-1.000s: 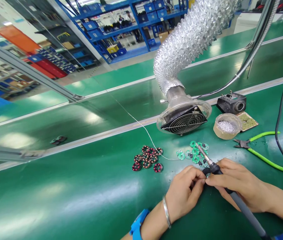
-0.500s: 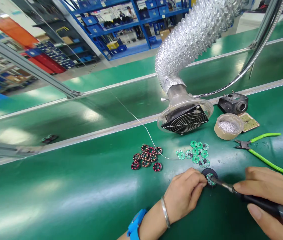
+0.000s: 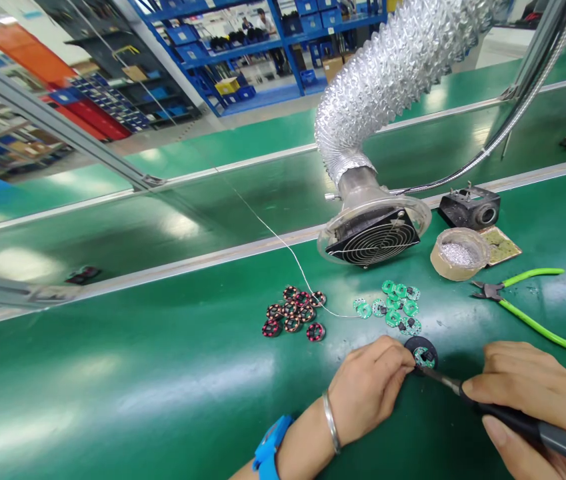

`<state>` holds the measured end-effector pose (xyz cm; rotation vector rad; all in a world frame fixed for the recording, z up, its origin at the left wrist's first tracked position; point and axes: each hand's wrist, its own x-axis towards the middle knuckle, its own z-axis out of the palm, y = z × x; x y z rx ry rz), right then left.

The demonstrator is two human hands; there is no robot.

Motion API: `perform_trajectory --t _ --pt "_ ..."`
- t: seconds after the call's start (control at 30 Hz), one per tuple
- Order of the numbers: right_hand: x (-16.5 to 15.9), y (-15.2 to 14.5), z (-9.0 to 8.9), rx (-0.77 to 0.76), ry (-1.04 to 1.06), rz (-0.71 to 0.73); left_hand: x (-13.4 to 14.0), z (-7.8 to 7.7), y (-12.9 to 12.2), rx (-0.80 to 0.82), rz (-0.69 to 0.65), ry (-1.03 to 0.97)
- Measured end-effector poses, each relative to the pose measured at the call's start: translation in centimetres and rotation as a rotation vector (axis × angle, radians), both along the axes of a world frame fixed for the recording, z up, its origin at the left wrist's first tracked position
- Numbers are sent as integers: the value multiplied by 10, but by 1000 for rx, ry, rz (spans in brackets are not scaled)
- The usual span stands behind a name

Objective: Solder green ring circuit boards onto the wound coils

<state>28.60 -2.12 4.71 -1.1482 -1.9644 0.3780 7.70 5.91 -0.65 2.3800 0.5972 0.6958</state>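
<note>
My right hand (image 3: 527, 400) grips a soldering iron (image 3: 510, 419) by its dark handle. The iron's tip touches the lower left edge of a small round green circuit board (image 3: 427, 358). That board lies on a black round piece (image 3: 415, 343) on the bench. With thumb and fingers pinched together, my left hand (image 3: 370, 380) is at the left edge of the board and black piece; what the fingertips pinch is hidden. Just beyond lie several loose green circuit boards (image 3: 393, 303). To their left is a cluster of copper-wound ring coils (image 3: 290, 310).
A fume extractor (image 3: 375, 243) on a foil duct hangs over the bench. At right are green-handled cutters (image 3: 537, 333), a round tub of silvery bits (image 3: 457, 255), a flat tray (image 3: 503, 245) and a black metal holder (image 3: 470, 207). Thin solder wire (image 3: 293, 257) trails across the bench.
The iron's tip has moved from the board's middle to its lower left edge, uncovering a black component. My right hand has shifted slightly left; my left hand stays in place.
</note>
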Motion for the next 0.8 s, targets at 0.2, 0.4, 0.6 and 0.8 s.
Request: perform_trajectory --t 0.2,0.4,0.6,0.8 --pt "0 2 0 -13 -5 2 0 0 0 14 5 -8" --pt "-2 0 -2 -5 41 -34 0 1 -1 3 5 -6" --pt "5 7 -4 106 101 -74 0 3 -1 0 7 16" --pt "5 21 -19 88 60 -22 0 2 0 12 -7 5"
